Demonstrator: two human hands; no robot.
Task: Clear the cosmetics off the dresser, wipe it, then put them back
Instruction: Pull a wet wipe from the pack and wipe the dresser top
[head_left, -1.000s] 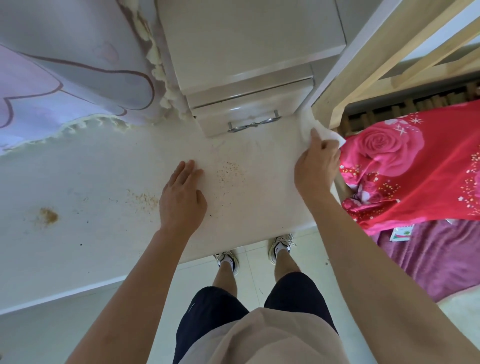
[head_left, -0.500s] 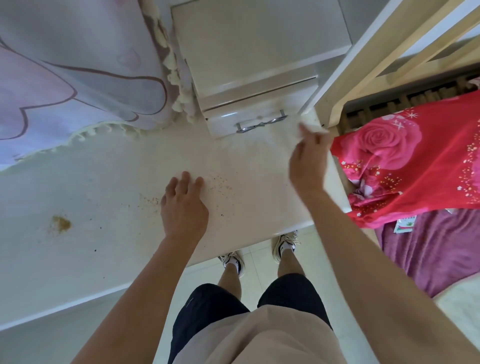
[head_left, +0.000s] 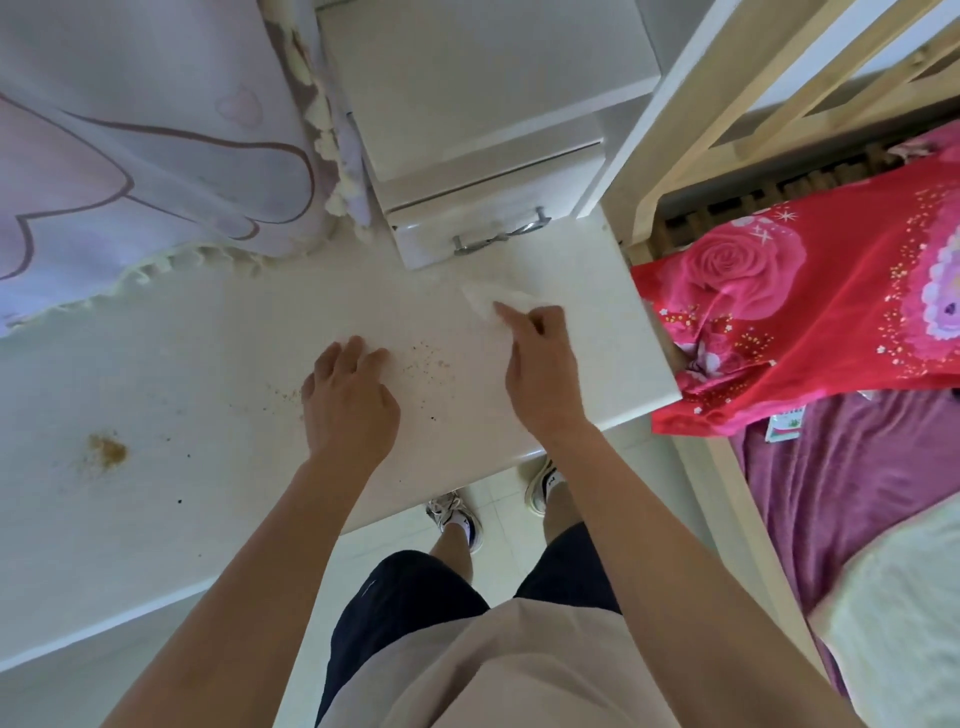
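Mid-wipe, the right hand (head_left: 540, 374), grip pinching a thin white paper wipe (head_left: 485, 301), has slid in from the cream dresser surface (head_left: 208, 364)'s 3 o'clock edge toward brown crumbs (head_left: 426, 361); the left hand (head_left: 350, 400) rests beside them, grip apart.

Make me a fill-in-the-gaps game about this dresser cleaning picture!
1. The right hand holds a wipe whose colour is ____.
2. The left hand rests on the dresser, holding ____.
3. The brown stain lies on the ____ side of both hands.
4. The red blanket shows a big pink ____.
Missing words: white; nothing; left; rose.
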